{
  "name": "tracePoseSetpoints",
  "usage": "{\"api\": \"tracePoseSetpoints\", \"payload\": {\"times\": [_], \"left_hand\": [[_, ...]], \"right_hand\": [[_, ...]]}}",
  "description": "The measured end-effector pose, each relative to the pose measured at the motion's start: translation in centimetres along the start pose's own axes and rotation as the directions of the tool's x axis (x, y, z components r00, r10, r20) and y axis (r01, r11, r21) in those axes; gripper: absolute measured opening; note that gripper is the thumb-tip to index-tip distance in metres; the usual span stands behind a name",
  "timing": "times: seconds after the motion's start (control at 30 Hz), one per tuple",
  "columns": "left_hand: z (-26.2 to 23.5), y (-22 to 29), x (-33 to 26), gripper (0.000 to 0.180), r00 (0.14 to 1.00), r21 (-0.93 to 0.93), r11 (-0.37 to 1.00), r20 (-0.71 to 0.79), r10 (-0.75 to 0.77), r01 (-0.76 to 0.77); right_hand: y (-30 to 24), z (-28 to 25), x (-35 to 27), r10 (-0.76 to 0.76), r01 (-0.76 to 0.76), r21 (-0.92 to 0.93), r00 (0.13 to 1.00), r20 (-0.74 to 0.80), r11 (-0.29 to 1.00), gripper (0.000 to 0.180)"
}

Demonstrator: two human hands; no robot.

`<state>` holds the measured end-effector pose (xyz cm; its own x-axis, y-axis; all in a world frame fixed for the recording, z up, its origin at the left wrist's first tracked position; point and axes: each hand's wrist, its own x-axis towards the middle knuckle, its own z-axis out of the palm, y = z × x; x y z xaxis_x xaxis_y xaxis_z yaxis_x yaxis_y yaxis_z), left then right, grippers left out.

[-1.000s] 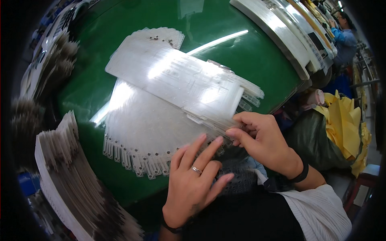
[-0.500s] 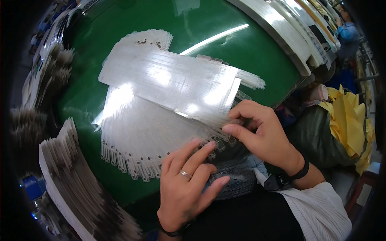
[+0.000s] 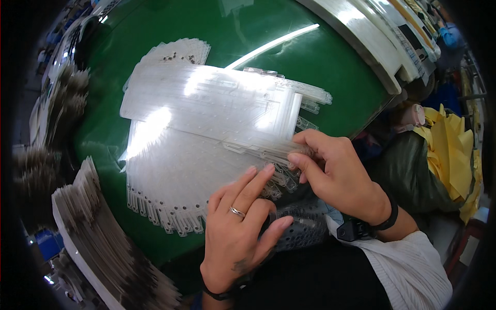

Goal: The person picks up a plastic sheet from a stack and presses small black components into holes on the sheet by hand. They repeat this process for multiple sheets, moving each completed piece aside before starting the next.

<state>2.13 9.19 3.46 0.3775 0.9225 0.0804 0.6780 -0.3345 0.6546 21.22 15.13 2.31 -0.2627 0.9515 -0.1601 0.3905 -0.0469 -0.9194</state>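
Note:
A fanned pile of clear plastic sheets (image 3: 173, 160) covers the near middle of the green table. Each sheet has narrow tabs with small holes along one edge. Across the far part of the fan lies a thicker stack of similar sheets (image 3: 170, 98), bright with glare. My right hand (image 3: 343, 178) pinches the near right corner of some sheets between thumb and fingers; how many is unclear. Ringed and with fingers apart, my left hand (image 3: 240, 227) rests its fingertips at the fan's near edge, gripping nothing.
On the left stands a long white holder with many upright thin sheets (image 3: 113, 248). A white curved rail (image 3: 356, 36) bounds the green table (image 3: 274, 31) at the far right. Yellow sheets (image 3: 447, 155) and a dark green bag (image 3: 408, 175) sit beyond my right arm.
The upper stack has shifted slightly left, and its near right corner shows more separated edges at my right fingers. My left hand stays almost in place.

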Motion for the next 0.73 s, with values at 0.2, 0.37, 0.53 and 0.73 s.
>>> {"api": "tracePoseSetpoints", "payload": {"times": [0.2, 0.37, 0.53, 0.73], "left_hand": [[0.6, 0.4, 1.1, 0.024, 1.0, 0.141, 0.99, 0.002, -0.019, 0.019], [0.3, 0.6, 1.8, 0.025, 1.0, 0.18, 0.983, 0.017, 0.013, -0.016], [-0.3, -0.1, 2.0, 0.024, 0.999, 0.07, 0.997, 0.04, 0.012, -0.015], [-0.4, 0.3, 2.9, 0.024, 0.999, 0.016, 1.0, 0.03, -0.017, 0.016]], "right_hand": [[-0.4, -0.5, 0.2, -0.116, 0.116, -0.216, 0.993, 0.014, 0.969, 0.012], [0.7, -1.0, 1.0, -0.221, 0.217, -0.059, 0.971, -0.088, 0.974, 0.011], [0.6, -1.5, 1.7, -0.026, 0.029, 0.091, 0.999, -0.038, 0.995, 0.013], [0.4, -1.9, 1.9, -0.054, 0.055, -0.089, 0.998, 0.008, 0.994, 0.016]]}}
